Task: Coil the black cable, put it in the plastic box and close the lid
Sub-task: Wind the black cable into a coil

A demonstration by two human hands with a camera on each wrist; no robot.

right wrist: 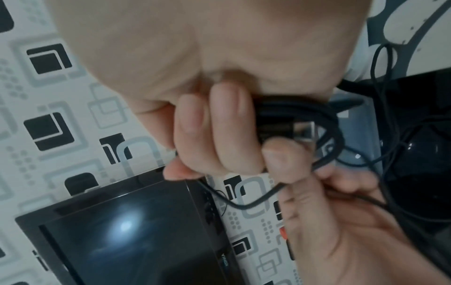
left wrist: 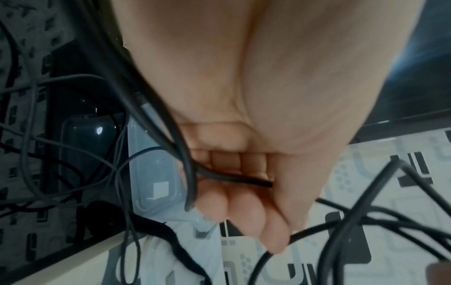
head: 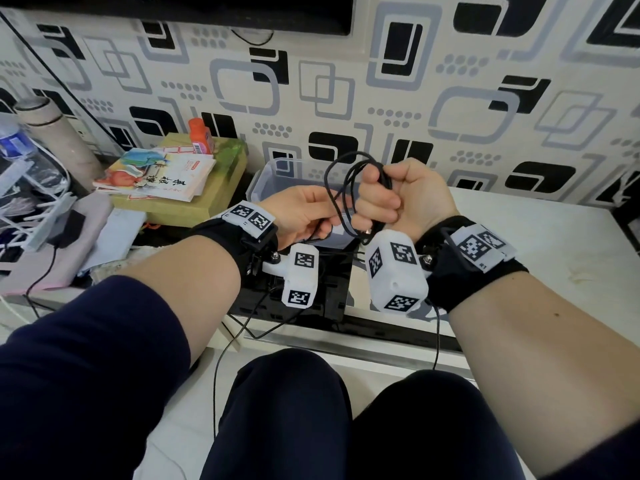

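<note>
Both hands meet above the cabinet top, just in front of the clear plastic box [head: 272, 180], which stands open with no lid on it. My right hand [head: 384, 199] is a fist around several gathered loops of the black cable [head: 332, 174], and a metal USB plug [head: 367, 232] sticks out below it. My left hand [head: 311, 213] grips a loose strand beside that fist. The left wrist view has the cable [left wrist: 234, 178] running under curled fingers [left wrist: 246, 208], with the box [left wrist: 156, 173] below. In the right wrist view the coil [right wrist: 335, 135] and plug [right wrist: 302, 128] sit in the right hand [right wrist: 219, 135], the left hand [right wrist: 341, 221] alongside.
A stack of books [head: 159, 176] with an orange bottle [head: 201, 135] lies left of the box, and a steel flask [head: 52, 133] stands farther left. A white cabinet top [head: 519, 244] extends right. A dark screen [head: 207, 12] hangs above. Thin camera wires [head: 221, 358] trail from my wrists.
</note>
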